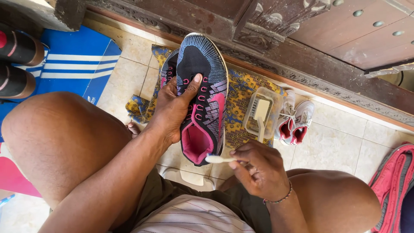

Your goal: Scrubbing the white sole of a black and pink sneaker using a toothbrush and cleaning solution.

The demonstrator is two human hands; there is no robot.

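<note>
- Head view: a clear tub (272, 103) on the patterned cloth (241, 92) holds a white brush (261, 113).
- Left hand (172, 108) grips a knit shoe (202, 92), blue, black and pink, above the cloth.
- Right hand (258, 170) pinches a thin white toothbrush (219, 159) at the shoe's heel.
- Small white shoes (295, 121) sit beside the tub.

Sneaker (202, 90): blue-grey knit upper, black toe panel, pink lining, eyelets and side mark. Toothbrush (219, 159): white. Cloth (241, 97) beneath: yellow and blue print. Small shoes (295, 121): white with red lining. Mat (75, 64): blue with white stripes. Floor tiles (336, 146): cream. Bag (394, 181): red and grey.
</note>
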